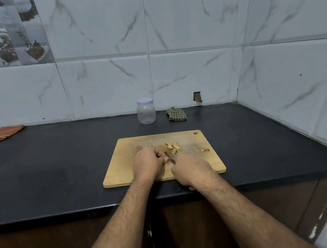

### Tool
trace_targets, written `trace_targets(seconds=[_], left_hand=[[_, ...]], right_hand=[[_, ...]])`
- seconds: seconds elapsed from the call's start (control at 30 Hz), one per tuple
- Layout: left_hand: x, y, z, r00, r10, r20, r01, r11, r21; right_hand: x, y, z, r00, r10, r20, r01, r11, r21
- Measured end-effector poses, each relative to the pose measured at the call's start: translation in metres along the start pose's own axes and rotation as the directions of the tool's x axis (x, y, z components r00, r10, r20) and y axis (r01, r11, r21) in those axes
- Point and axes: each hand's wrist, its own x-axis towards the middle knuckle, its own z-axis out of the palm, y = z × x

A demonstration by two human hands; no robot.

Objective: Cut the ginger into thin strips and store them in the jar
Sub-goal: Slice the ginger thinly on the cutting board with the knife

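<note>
A wooden cutting board (202,160) lies on the black counter. On it sit several pale ginger pieces (173,147) near the middle and a small bit of ginger (205,149) to the right. My left hand (148,162) has its fingers curled over a piece of ginger that is mostly hidden beneath them. My right hand (191,171) grips a knife (170,157) whose blade slants down beside the left fingertips. A clear plastic jar (146,111) with a white lid stands shut behind the board, by the wall.
A green checked cloth (176,113) lies right of the jar. An orange folded cloth (1,133) rests at the far left by the wall. The tiled wall turns a corner at the right. The counter's front edge (67,213) runs just below the board.
</note>
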Motion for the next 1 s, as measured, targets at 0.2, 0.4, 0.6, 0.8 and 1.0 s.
trace_targets(seconds=[0.2, 0.4, 0.6, 0.8, 1.0], left_hand=[[0.000, 0.000, -0.001, 1.000, 0.000, 0.012, 0.001, 1.000, -0.014], [-0.002, 0.001, -0.003, 1.000, 0.000, 0.010, 0.000, 1.000, -0.016], [-0.001, 0.002, -0.004, 1.000, -0.011, 0.026, 0.012, 1.000, -0.020], [0.000, 0.001, -0.004, 0.999, -0.019, 0.028, 0.020, 0.999, -0.041], [0.001, 0.000, -0.003, 0.999, -0.006, 0.031, 0.008, 0.999, -0.052]], right_hand=[[0.003, -0.002, -0.002, 0.997, 0.043, 0.057, -0.046, 0.997, 0.061], [-0.013, 0.003, -0.003, 0.994, 0.040, 0.098, -0.043, 0.998, 0.035], [-0.027, 0.011, 0.000, 0.999, 0.047, 0.022, -0.047, 0.998, -0.030], [-0.025, 0.007, 0.002, 0.998, 0.047, -0.032, -0.047, 0.999, -0.009], [-0.017, 0.004, 0.004, 0.999, 0.024, -0.047, -0.026, 0.999, -0.023]])
